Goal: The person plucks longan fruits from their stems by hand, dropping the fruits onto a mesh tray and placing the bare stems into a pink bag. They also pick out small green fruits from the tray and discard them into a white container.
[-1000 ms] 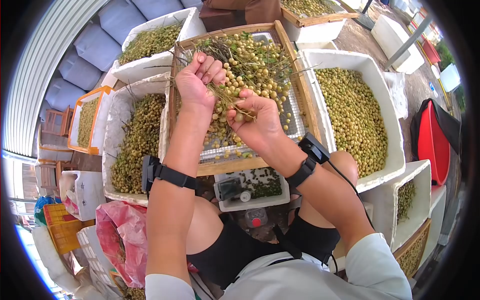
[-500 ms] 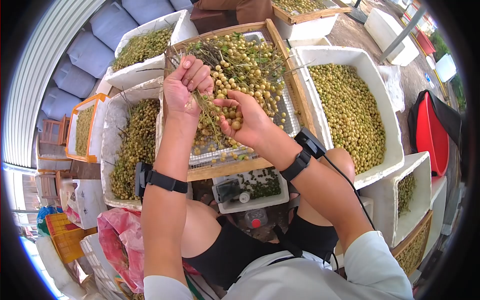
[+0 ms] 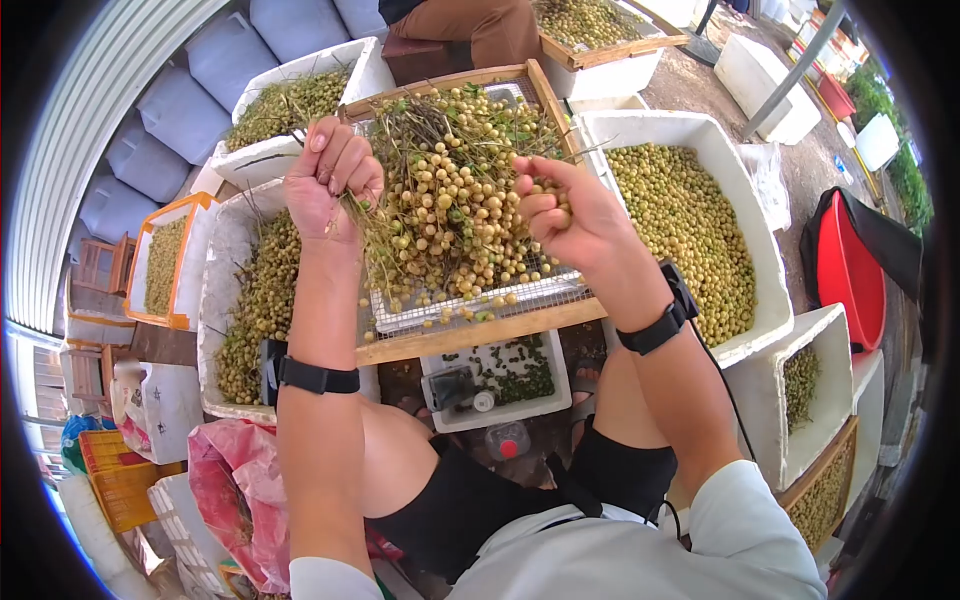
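A wooden-framed wire mesh tray (image 3: pixel 470 335) lies in front of me, heaped with small round yellow-green fruits (image 3: pixel 450 190) and thin stems. Over its left side, my left hand (image 3: pixel 333 175) is closed around a bunch of thin stems (image 3: pixel 355 210), whose ends stick out at both sides of the fist. My right hand (image 3: pixel 580 220) is at the tray's right edge, fingers curled around a few small round fruits (image 3: pixel 548 190), partly hidden by the fingers. A white foam box (image 3: pixel 775 270) full of loose fruits stands just right of that hand.
Left of the tray stands a foam box (image 3: pixel 212 300) of fruits on stems, with another foam box (image 3: pixel 372 70) behind it. Below the tray is a white bin (image 3: pixel 562 385) holding small green pieces. A person's brown-trousered leg (image 3: pixel 490 30) shows at the back.
My right hand has moved right, away from the left hand and the stems, with fruits in its fingers. My left hand has shifted slightly left, still closed on the stems.
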`<state>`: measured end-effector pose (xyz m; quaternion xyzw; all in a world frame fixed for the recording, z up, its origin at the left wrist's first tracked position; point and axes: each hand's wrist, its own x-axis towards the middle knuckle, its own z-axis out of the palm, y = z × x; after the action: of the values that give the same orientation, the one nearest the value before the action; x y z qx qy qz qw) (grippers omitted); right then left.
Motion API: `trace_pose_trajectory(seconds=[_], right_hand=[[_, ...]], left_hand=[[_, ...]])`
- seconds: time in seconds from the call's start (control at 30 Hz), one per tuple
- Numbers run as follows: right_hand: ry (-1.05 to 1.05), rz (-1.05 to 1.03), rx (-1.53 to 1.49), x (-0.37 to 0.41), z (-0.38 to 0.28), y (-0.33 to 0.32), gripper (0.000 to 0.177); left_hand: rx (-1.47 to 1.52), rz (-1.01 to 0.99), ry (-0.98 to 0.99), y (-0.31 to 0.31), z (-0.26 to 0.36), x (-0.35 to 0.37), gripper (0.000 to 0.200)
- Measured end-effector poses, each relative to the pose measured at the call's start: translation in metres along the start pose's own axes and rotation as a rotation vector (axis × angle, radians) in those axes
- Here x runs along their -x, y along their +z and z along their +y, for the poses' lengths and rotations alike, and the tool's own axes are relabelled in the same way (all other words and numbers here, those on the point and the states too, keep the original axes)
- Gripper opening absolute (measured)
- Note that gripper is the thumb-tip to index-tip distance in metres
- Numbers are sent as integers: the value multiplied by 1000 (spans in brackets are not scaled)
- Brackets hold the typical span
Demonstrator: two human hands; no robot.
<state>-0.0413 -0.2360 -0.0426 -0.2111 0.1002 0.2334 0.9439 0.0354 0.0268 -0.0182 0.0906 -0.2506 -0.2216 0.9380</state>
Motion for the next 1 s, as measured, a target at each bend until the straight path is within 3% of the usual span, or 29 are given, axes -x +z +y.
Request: trace_pose_trajectory(seconds=[0.1,0.17,0.23,0.3,0.37,0.47,0.5,0.57,0.6,0.67,0.73,0.93,1.0], right_hand=[[-381,60,96,51,-56,-15,16],[-712,295,276,76,-90,-52,20],[-992,751,541,83,-111,-92,24],[-758,888,1023,86,-134,-169,37],[-387,991,1996,88,-152,-232,47],[-502,1179,2317,93,-106,-157,51],[-762,934,2311,83,-122,-164,47],[-701,616,1772,62,-84,-77,42],[-669,420,1674,53,-57,-34,36],[-497,47,1366,37,0,20,42],[-384,-214,1138,24,47,51,38],[-182,-173,592,-12,89,40,16],[-250,-99,628,-10,87,32,15]], left_hand=[[26,-54,16,12,4,4,22],[1,-85,12,17,5,7,23],[-28,-102,13,20,5,11,24],[-23,-96,10,26,2,15,25],[-31,-97,8,32,0,19,25],[-14,-125,-10,36,-2,23,25],[-17,-164,-25,38,-3,22,26],[-14,-184,-38,40,-7,24,26],[-12,-198,-48,41,-9,23,26],[-28,-193,-54,41,-14,23,27],[-58,-200,-47,42,-19,22,27],[-329,-45,-32,33,-17,26,28],[-426,22,-72,28,-16,25,28]])
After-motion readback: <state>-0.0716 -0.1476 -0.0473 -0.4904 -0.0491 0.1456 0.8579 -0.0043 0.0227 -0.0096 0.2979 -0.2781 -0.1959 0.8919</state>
